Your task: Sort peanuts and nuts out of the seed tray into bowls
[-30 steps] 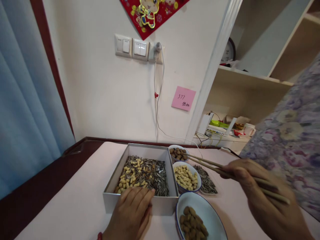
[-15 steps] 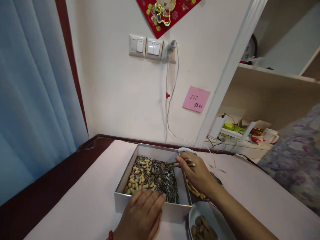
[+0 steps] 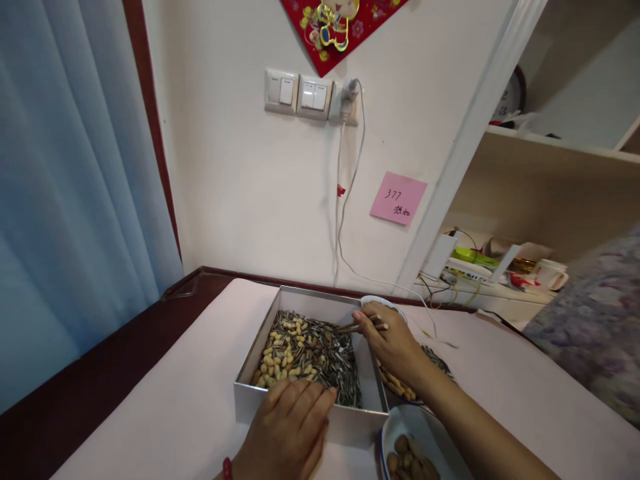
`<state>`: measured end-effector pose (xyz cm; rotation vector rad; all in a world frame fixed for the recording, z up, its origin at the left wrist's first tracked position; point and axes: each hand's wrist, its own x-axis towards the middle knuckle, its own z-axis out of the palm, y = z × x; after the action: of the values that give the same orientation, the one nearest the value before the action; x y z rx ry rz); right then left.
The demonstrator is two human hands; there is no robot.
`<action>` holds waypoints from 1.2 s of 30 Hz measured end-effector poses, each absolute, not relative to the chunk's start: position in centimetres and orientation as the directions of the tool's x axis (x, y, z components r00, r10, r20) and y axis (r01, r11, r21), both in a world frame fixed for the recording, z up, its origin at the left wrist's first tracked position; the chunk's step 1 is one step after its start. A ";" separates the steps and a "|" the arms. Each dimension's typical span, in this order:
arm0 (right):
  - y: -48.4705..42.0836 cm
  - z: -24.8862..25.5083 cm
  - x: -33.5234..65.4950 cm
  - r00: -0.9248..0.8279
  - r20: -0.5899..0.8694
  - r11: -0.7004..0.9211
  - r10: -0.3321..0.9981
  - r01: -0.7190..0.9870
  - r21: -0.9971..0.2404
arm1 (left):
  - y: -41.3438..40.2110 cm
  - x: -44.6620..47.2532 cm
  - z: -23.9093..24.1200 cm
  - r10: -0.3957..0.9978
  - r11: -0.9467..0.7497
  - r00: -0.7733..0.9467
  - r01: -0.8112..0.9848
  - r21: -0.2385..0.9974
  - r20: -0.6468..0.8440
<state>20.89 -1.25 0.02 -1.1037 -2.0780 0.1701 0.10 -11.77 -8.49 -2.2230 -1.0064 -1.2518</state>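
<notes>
A grey square box (image 3: 259, 355) on the pale table holds sunflower seeds mixed with peanuts (image 3: 310, 352). My left hand (image 3: 290, 430) lies over the box's near wall, its fingers curled on the rim. My right hand (image 3: 390, 343) reaches over the box's right wall and grips wooden chopsticks (image 3: 356, 327), whose tips point left into the seed mix. It covers much of a bowl of peanuts (image 3: 397, 388) under it.
A white bowl of almonds (image 3: 411, 453) sits at the near right, another white bowl (image 3: 380, 302) behind my right hand. Sunflower seeds (image 3: 440, 357) lie right of the wrist. Flowered cloth (image 3: 595, 333) hangs at the far right. A wall and shelves stand behind.
My right hand swung left from the table's right side and brought the chopsticks over the box. The view shifted left. My left hand kept its place on the box rim.
</notes>
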 end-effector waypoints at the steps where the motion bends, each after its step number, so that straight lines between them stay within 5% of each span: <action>1: -1.4 0.1 21.0 -0.334 0.565 0.618 0.754 0.651 -0.440 | -11.8 0.1 -8.5 0.393 -0.664 0.342 0.747 0.007 0.853; 23: -1.7 0.0 21.1 -0.296 0.600 0.632 0.743 0.603 -0.486 | -11.5 0.1 -8.8 0.399 -0.652 0.347 0.758 -0.004 0.849; 30: -7.0 3.4 24.3 -0.189 0.655 0.626 0.732 0.567 -0.536 | -11.7 0.0 -8.5 0.398 -0.665 0.349 0.747 0.005 0.848; 36: -13.3 6.2 30.3 0.009 0.805 0.550 0.594 0.725 -0.414 | -11.6 0.0 -8.1 0.404 -0.670 0.335 0.741 0.026 0.851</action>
<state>30.29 -13.31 6.15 -1.1215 -1.6722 -0.1478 0.02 -11.64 -8.09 -2.2380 -1.0132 -1.2676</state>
